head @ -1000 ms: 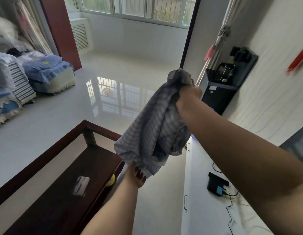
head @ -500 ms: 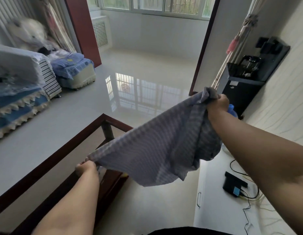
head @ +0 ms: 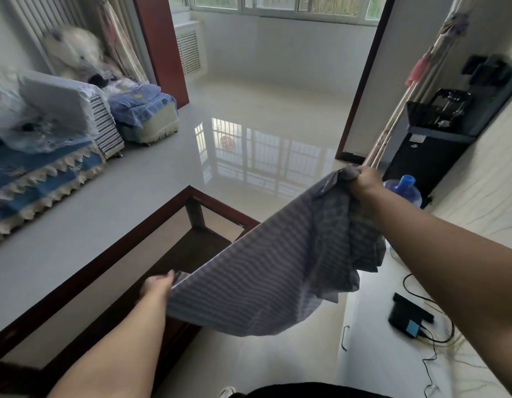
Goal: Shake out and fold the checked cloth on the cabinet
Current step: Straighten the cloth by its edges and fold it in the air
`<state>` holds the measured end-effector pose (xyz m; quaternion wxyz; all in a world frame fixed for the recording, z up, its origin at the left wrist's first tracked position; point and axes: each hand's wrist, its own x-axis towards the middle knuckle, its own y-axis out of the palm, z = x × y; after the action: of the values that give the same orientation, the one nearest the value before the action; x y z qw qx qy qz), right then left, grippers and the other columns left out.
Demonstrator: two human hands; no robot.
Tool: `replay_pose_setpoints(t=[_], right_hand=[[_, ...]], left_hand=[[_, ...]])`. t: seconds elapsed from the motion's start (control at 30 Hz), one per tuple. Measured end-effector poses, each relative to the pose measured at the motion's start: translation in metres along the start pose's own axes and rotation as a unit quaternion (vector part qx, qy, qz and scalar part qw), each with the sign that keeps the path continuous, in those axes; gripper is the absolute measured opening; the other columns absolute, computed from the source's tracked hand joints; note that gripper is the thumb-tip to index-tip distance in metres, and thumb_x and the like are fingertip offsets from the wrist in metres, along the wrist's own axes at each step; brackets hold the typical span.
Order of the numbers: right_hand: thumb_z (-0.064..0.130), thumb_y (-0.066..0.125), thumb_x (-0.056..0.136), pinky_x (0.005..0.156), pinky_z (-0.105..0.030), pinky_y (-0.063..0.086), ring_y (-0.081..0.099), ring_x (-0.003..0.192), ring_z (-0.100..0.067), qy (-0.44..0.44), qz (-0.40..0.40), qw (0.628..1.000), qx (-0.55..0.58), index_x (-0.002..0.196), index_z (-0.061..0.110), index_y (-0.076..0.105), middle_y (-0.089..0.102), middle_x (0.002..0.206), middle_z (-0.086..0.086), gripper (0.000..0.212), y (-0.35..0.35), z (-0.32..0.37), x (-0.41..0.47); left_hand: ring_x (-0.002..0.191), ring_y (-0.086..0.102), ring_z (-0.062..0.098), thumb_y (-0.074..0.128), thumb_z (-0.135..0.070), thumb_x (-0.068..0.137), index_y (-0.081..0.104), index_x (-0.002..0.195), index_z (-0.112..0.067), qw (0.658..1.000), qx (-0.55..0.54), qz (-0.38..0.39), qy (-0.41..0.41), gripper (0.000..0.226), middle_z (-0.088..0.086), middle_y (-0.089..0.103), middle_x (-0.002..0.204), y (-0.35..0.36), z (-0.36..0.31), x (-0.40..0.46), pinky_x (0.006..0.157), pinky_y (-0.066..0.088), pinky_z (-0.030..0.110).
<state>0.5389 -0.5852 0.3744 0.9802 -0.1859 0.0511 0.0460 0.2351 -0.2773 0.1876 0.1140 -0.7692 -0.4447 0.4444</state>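
The grey-blue checked cloth (head: 266, 271) hangs stretched in the air between my two hands, sagging in the middle, with loose folds bunched under its upper right corner. My right hand (head: 364, 180) grips that upper right corner in a fist, held high and far out. My left hand (head: 158, 284) pinches the lower left corner, low over the glass-topped table; it is a little blurred. The white cabinet (head: 372, 354) lies below my right forearm at the right.
A dark wooden table with a glass top (head: 105, 268) stands at the left, below the cloth. On the cabinet lie a black device (head: 407, 314) and cables. A blue water bottle (head: 405, 191) and black dispenser (head: 432, 139) stand beyond. Covered sofas (head: 48, 145) line the far left.
The cloth was bunched between my hands a second ago; my left hand has pulled its corner down and left, spreading it. Since half a second ago the cloth is a little tauter.
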Motion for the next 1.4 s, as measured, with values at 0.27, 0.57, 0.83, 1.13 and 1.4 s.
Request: replay_pose_setpoints(t=[0.27, 0.57, 0.83, 1.13, 1.4], right_hand=[[0.006, 0.054, 0.088, 0.073, -0.025, 0.036, 0.051, 0.083, -0.021, -0.054, 0.158, 0.959, -0.227, 0.094, 0.007, 0.06, 0.056, 0.091, -0.01, 0.009, 0.043, -0.01, -0.036], [0.024, 0.065, 0.082, 0.062, -0.024, 0.043, 0.057, 0.07, -0.016, -0.078, 0.26, 0.937, -0.218, 0.085, 0.002, 0.066, 0.06, 0.073, -0.003, 0.022, 0.039, -0.009, -0.046], [0.012, 0.069, 0.079, 0.06, -0.029, 0.046, 0.053, 0.064, -0.02, 0.012, 0.25, 0.957, -0.149, 0.089, -0.007, 0.067, 0.059, 0.076, -0.012, 0.022, 0.034, -0.011, -0.044], [0.01, 0.072, 0.076, 0.093, -0.045, 0.052, 0.061, 0.1, -0.026, -0.039, 0.332, 0.927, -0.171, 0.116, 0.014, 0.063, 0.064, 0.114, -0.01, 0.041, 0.013, -0.004, -0.044], [0.021, 0.067, 0.083, 0.098, -0.033, 0.042, 0.057, 0.114, -0.031, -0.073, -0.045, 0.988, -0.129, 0.131, 0.007, 0.051, 0.061, 0.124, -0.018, 0.053, -0.061, -0.016, -0.005]], left_hand=[[0.143, 0.016, 0.019, 0.074, -0.053, 0.069, 0.003, 0.148, -0.042, 0.728, 0.193, 0.092, 0.652, 0.107, -0.009, 0.011, 0.159, 0.078, -0.153, -0.149, 0.111, 0.018, 0.044], [0.117, 0.054, 0.023, 0.071, -0.03, 0.082, 0.03, 0.145, -0.028, 0.676, 0.1, 0.12, 0.72, 0.075, 0.008, 0.049, 0.138, 0.087, -0.183, -0.193, 0.095, 0.05, 0.045], [0.118, 0.047, 0.026, 0.058, -0.042, 0.085, 0.032, 0.133, -0.013, 0.657, 0.132, -0.023, 0.742, 0.061, 0.012, 0.047, 0.132, 0.106, -0.147, -0.177, 0.102, 0.04, 0.045], [0.084, 0.069, 0.029, 0.064, -0.018, 0.089, 0.068, 0.099, -0.002, 0.652, 0.049, -0.093, 0.751, 0.019, 0.014, 0.073, 0.093, 0.078, -0.185, -0.182, 0.078, 0.052, 0.031], [0.084, 0.064, 0.037, 0.045, -0.022, 0.096, 0.056, 0.106, -0.009, 0.772, 0.02, -0.118, 0.624, 0.019, 0.02, 0.069, 0.092, 0.032, -0.248, -0.177, 0.067, 0.038, 0.029]])
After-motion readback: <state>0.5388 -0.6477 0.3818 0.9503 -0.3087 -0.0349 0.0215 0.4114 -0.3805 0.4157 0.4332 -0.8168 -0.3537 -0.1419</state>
